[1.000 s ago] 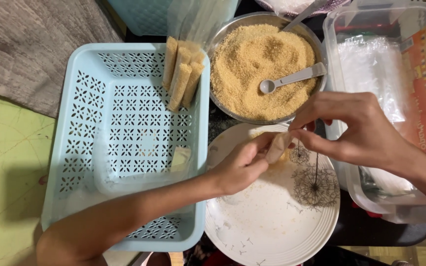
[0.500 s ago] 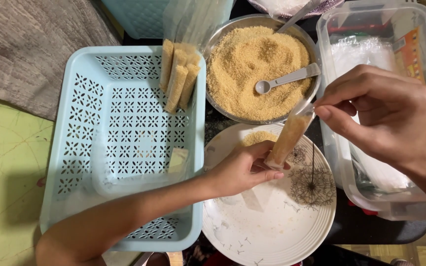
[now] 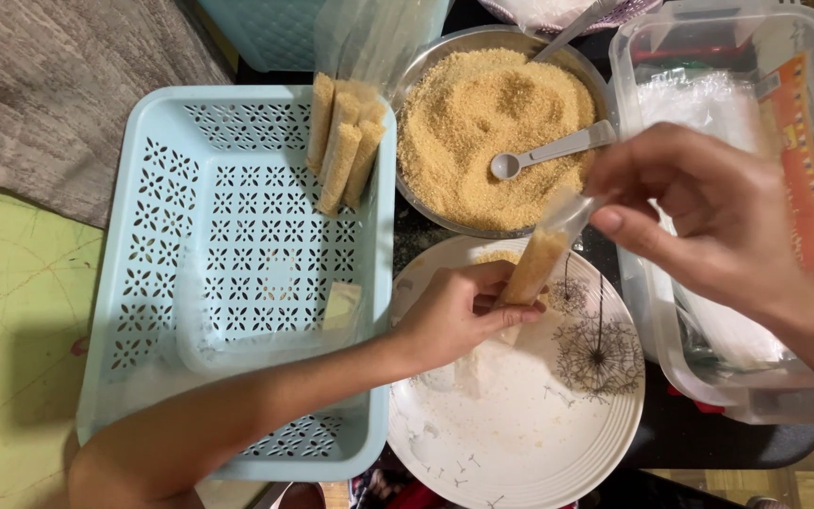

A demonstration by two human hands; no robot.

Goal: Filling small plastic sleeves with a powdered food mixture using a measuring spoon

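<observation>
Sugar-filled plastic tube (image 3: 534, 264) in both grips, left hand (image 3: 449, 316) low, right hand (image 3: 699, 212) high, above plate rim (image 3: 614, 415).

A dark tabletop (image 3: 680, 438) is showing in the gaps along the lower right of the frame, its edge curving near the bottom. Beyond that edge, in the lower right corner, a strip of wooden floor (image 3: 807, 485) is peeking through. At the upper left a grey, fuzzy rug (image 3: 58, 90) is lying across the corner, its edge running diagonally down the frame. Below the rug, down the left side, a pale yellow-green mat (image 3: 11, 368) with faint scuffs and thin lines is spreading out. Even indoor light is falling from above, casting soft shadows onto the mat.
</observation>
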